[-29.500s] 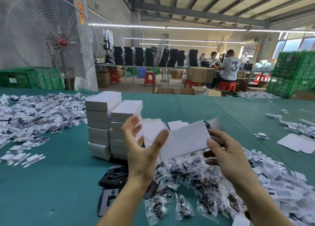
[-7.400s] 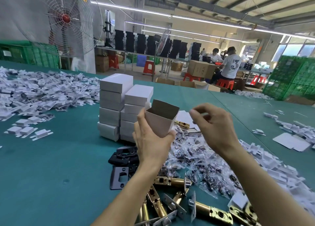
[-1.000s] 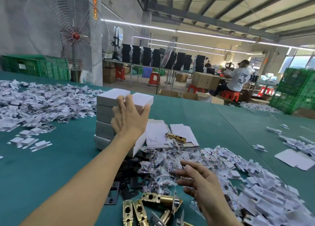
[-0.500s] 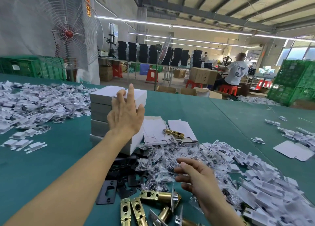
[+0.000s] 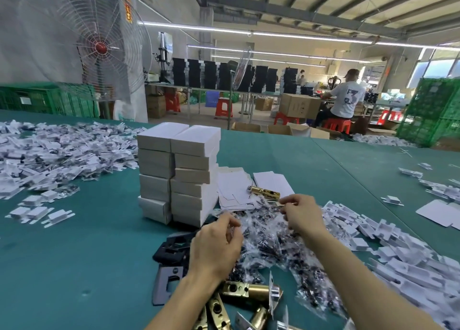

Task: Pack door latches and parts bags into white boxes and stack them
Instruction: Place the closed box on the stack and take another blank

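1. Since half a second ago, the left hand [image 5: 216, 247] has come off the top of the white boxes [image 5: 179, 175] and dropped to the near-left edge of the parts bags [image 5: 271, 245]. The right hand [image 5: 302, 215] has reached forward to the far edge of that pile.
2. Left fingers are curled, with the thumb close to the fingertips right at the clear plastic. Blur hides whether they actually have hold of a bag.
3. Right fingers are curled tight, thumb against forefinger, where the bags meet the flat box blanks [image 5: 235, 187]. I cannot tell what they pinch, if anything.
4. White boxes stand closed in two touching columns on the green table [image 5: 74, 255], just left of the blanks and behind the left hand.
5. Brass door latches [image 5: 249, 291] lie in a loose heap at the near edge, below the left wrist; one more sits on the blanks.
6. Black plates [image 5: 171, 246] lie left of the bags, touching the stack's foot.
7. White inserts [image 5: 403, 260] spread to the right, and another spread lies far left.
8. Beyond the table stand a caged fan [image 5: 99, 48], green crates [image 5: 433, 110] and a seated person [image 5: 346, 100].
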Motion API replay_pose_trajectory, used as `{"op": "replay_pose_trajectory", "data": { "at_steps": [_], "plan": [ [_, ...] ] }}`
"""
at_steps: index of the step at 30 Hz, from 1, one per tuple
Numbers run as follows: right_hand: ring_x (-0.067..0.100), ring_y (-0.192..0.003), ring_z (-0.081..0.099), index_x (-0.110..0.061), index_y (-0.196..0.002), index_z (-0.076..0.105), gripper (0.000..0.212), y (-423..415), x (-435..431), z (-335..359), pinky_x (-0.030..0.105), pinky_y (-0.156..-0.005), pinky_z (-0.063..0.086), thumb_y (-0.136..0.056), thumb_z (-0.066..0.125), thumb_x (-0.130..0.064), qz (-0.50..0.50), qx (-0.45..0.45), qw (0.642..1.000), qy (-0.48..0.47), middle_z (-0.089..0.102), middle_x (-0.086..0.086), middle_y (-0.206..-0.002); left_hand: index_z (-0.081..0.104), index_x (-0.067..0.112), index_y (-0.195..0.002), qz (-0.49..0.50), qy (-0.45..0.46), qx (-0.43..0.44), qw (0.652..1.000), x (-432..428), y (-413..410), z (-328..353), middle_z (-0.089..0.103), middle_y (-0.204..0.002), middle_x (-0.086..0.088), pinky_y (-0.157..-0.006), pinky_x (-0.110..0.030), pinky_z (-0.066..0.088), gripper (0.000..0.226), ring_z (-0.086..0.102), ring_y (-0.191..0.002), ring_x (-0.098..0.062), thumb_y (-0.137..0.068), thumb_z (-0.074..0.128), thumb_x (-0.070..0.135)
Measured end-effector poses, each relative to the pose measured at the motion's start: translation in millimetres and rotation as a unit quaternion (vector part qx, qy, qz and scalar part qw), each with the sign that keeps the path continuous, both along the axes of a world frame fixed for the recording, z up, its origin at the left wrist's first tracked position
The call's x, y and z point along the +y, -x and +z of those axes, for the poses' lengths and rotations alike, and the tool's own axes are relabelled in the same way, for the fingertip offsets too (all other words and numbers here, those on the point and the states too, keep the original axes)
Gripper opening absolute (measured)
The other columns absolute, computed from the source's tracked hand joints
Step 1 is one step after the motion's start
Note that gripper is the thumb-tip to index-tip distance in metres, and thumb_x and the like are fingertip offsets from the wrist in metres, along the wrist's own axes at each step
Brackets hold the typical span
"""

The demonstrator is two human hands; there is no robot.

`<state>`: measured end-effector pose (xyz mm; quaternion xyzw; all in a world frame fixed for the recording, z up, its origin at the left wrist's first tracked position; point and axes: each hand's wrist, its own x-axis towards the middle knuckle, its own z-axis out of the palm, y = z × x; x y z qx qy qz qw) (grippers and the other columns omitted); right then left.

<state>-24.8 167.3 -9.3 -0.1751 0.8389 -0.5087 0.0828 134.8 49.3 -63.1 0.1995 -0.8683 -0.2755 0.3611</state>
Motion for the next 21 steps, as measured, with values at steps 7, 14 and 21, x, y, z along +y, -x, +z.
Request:
{"op": "replay_pose_trajectory", "data": {
  "at_steps": [7, 14, 21],
  "plan": [
    [0.032, -0.106, 0.055, -0.008, -0.113, 0.058, 0.022, 71.6, -15.7, -20.0, 0.040, -0.087, 0.049, -0.096, 0.046, -0.017, -0.061, 0.176, 0.938, -0.291, 0.062, 0.014, -0.119, 0.047, 0.035, -0.091, 0.036, -0.011, -0.111, 0.993, -6.5, 7.3, -3.3, 0.059, -0.067, 0.013, -0.049, -0.020, 0.032, 0.009, 0.053, -0.058, -0.001, -0.099, 0.048, 0.033],
    [0.036, -0.125, 0.046, -0.012, -0.123, 0.054, 0.048, 94.2, -32.6, -21.6, 0.045, -0.103, 0.038, -0.093, 0.052, -0.049, -0.044, 0.085, 0.918, -0.384, 0.051, 0.017, -0.135, 0.042, 0.036, -0.088, 0.040, 0.007, -0.129, 0.991, -1.7, 5.2, -2.6, 0.056, -0.065, 0.013, -0.041, -0.018, 0.031, 0.013, 0.052, -0.052, -0.003, -0.101, 0.046, 0.034],
    [0.036, -0.117, 0.047, -0.010, -0.106, 0.059, 0.043, 96.3, -41.0, -30.1, 0.045, -0.100, 0.040, -0.083, 0.071, -0.044, -0.119, 0.088, 0.933, -0.329, 0.052, 0.018, -0.125, 0.040, 0.035, -0.090, 0.033, 0.025, -0.132, 0.990, -2.8, 6.6, -4.7, 0.052, -0.064, 0.014, -0.044, -0.018, 0.027, 0.010, 0.047, -0.052, -0.002, -0.100, 0.043, 0.036]
  ]
}}
